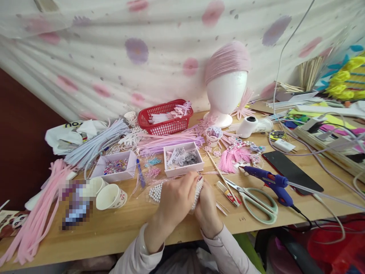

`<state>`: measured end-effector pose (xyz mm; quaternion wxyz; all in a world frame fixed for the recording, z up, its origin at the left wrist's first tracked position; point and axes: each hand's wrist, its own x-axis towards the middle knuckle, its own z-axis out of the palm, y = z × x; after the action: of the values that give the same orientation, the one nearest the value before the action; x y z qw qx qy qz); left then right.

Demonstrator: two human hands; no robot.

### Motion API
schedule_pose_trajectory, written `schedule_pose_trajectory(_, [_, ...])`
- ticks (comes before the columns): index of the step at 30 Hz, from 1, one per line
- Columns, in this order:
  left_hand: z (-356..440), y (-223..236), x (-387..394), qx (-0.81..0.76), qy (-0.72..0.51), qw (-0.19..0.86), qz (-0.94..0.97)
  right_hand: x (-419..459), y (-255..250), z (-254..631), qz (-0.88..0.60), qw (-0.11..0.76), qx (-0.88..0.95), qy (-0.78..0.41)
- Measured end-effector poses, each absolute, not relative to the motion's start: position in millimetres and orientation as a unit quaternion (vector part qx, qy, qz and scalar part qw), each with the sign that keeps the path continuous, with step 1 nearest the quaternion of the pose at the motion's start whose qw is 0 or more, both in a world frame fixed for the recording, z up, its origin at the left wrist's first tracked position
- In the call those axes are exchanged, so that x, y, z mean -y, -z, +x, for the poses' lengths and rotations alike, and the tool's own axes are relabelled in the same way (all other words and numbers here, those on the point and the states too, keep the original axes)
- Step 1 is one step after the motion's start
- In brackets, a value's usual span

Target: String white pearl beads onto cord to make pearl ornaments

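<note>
Close to the table's front edge, my left hand [175, 199] and my right hand [205, 207] meet around a clear bag of white pearl beads [196, 196]. Both hands are closed on it, the left at its upper part and the right along its side. The fingertips are partly hidden. Left of my left hand, more white pearl beads [155, 193] lie on the table in clear plastic. Just behind my hands stands a white box [184, 171] with small bags of beads and pale ribbon pieces.
To the right lie scissors [258, 205], a blue glue gun [268, 179] and a black phone [293, 171]. Paper cups [111, 196] and pink strips [42, 213] are at left. Behind are a red basket [168, 125] and a white foam head [226, 91]. Cables cross the right side.
</note>
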<state>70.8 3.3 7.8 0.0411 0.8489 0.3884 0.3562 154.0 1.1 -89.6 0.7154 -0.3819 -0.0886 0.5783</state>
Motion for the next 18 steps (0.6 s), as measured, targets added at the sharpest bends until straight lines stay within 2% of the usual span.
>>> schedule_pose_trajectory(3, [66.1,-38.2,-10.7,-0.405,-0.344,0.219,0.818,-4.6,75.4,164.1,-0.359,0.689,0.072,-0.626])
schedule_pose_trajectory(5, [65.2,-55.8,-14.8,-0.394,-0.316,0.284,0.815,-8.2,64.6,165.4,-0.343,0.671,0.077,-0.653])
schedule_pose_trajectory(9, [62.9,-72.0,-22.0,-0.378,-0.297,0.306,0.822,-10.9,46.9,158.0,-0.323,0.665,0.101,-0.665])
schedule_pose_trajectory(18, [41.3,-87.0,-37.4,-0.388,-0.4,0.398,0.729,-9.4,51.4,165.0,-0.405,0.706,0.121,-0.569])
